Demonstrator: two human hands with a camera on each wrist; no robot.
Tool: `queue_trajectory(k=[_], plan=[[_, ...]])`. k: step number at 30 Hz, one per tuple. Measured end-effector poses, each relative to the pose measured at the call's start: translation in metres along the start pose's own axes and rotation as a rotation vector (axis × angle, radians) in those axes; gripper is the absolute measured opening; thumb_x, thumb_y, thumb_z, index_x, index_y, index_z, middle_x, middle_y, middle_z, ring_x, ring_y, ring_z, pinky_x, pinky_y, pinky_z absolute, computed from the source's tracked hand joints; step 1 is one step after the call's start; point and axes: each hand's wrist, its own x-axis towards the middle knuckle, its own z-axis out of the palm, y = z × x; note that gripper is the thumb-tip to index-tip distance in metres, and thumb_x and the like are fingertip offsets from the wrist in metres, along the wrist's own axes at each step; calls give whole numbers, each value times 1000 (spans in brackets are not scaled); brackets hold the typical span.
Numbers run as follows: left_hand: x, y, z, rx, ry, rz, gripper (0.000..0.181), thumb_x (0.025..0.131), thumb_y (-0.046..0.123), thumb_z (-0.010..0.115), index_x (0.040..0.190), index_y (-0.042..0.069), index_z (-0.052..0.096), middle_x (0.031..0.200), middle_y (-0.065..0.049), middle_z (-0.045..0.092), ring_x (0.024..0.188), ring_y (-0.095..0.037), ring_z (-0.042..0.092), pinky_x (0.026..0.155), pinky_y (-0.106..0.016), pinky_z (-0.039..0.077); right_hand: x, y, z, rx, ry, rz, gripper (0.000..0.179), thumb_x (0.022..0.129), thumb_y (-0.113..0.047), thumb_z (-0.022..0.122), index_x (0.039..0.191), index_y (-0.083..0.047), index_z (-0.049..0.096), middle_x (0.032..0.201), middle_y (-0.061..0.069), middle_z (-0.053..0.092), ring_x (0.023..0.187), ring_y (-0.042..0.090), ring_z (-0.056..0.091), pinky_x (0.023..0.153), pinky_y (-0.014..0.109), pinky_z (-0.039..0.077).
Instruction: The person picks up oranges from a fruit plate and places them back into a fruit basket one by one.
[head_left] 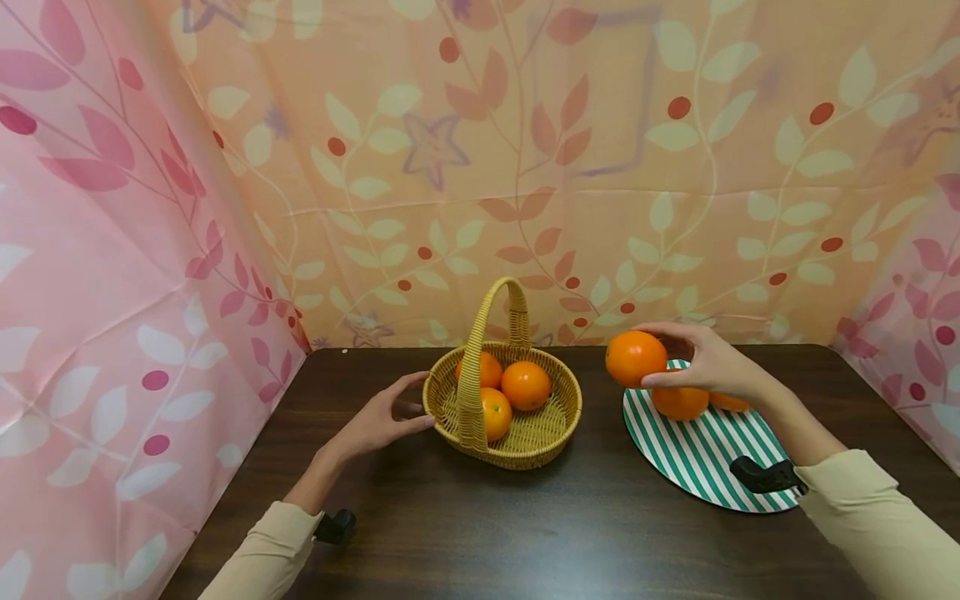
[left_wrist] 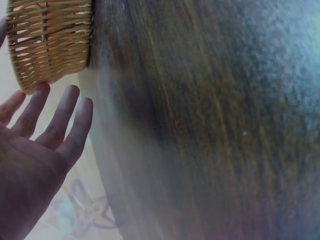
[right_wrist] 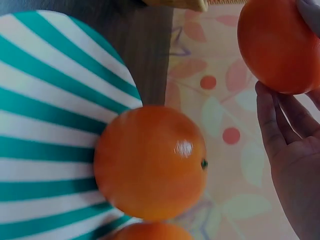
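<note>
- Yellow wicker basket [head_left: 525,457], quantity one: contains three oranges [head_left: 527,386].
- Green-and-white striped mat [head_left: 697,458], quantity one: carries two oranges [head_left: 678,406].
- Dark wood-grain desk [head_left: 450,533]: supports basket and mat; leaf-print cloth [head_left: 450,208] hangs behind and at both sides.
- Held orange [head_left: 630,359], quantity one: round, glossy, raised near the mat; grip of right hand [head_left: 701,362] pinches it.
- Left hand [head_left: 386,412]: grip spread, touching the basket.

Vivid orange fruit [head_left: 636,358] here, yellow-tan basket [head_left: 551,446], mat [head_left: 693,467] striped green and white, dark brown table [head_left: 480,525], leaf-printed pink-and-peach cloth [head_left: 517,167], cream sleeves [head_left: 862,492]!
</note>
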Motion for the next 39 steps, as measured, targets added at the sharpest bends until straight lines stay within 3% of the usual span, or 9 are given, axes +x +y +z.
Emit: queue_trajectory(k=[17, 23, 31, 39], plan=[[0, 3, 0, -7, -9, -17, 75, 94, 20, 77, 156, 9, 36, 150, -22, 43, 116, -39, 62, 86, -42, 57, 34, -3, 45, 83, -82, -56, 67, 82, -9, 87, 143, -9, 57, 128, 5, 65, 107, 26, 64, 91, 41, 54], [-1, 3, 0, -12, -9, -17, 76, 94, 20, 77, 156, 9, 36, 149, -23, 43, 116, -41, 62, 86, -42, 57, 44, -6, 68, 114, -111, -48, 70, 79, -13, 90, 142, -10, 58, 128, 4, 65, 111, 25, 63, 95, 39, 52], [-1, 0, 0, 9, -7, -19, 75, 94, 23, 77, 156, 10, 37, 147, -22, 45, 115, -40, 62, 85, -42, 58, 53, -6, 93, 85, -134, -87, 70, 76, -18, 93, 138, -9, 61, 128, 1, 65, 113, 25, 62, 98, 49, 49], [0, 1, 0, -4, -7, 2, 75, 94, 21, 77, 155, 9, 37, 145, -22, 47, 114, -40, 63, 84, -42, 58, 53, -8, 102, 59, -144, -96, 70, 74, -22, 94, 136, -9, 63, 128, 1, 66, 112, 28, 62, 98, 50, 48]])
